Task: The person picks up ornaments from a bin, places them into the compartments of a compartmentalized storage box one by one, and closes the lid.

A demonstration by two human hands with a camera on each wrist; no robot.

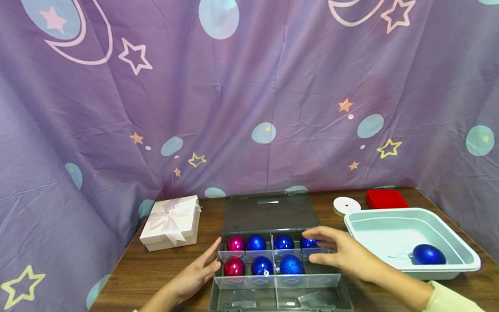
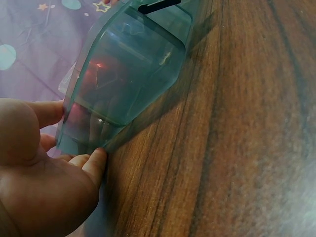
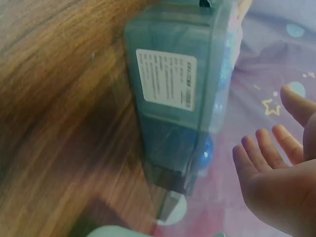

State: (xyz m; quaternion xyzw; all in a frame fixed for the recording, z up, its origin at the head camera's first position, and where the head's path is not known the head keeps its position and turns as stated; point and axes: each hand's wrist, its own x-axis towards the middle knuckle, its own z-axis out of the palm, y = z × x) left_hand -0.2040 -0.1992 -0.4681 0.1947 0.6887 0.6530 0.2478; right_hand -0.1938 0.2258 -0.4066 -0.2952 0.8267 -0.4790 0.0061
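An organizer box (image 1: pixel 273 282) of dark see-through plastic lies with its lid (image 1: pixel 269 212) folded back. Its two rear rows hold Christmas balls: a red ball (image 1: pixel 234 266) and a magenta ball (image 1: pixel 235 243) at the left, then several blue balls (image 1: pixel 262 265), one a glittery blue ball (image 1: pixel 291 264). My left hand (image 1: pixel 196 275) rests against the box's left side, fingertips on the wall and rim in the left wrist view. Over the right edge hovers my right hand (image 1: pixel 345 255), thumb and fingers spread, holding nothing; its fingertips overlap the rear right blue ball (image 1: pixel 309 242) in the head view.
Right of the box, a pale green basin (image 1: pixel 413 225) contains another blue ball (image 1: pixel 429 254). Behind it are a white ribbon spool (image 1: pixel 347 204) and a red box (image 1: pixel 386 199). A white gift box (image 1: pixel 171 221) stands at the left. A purple curtain (image 1: pixel 241 95) encloses the table.
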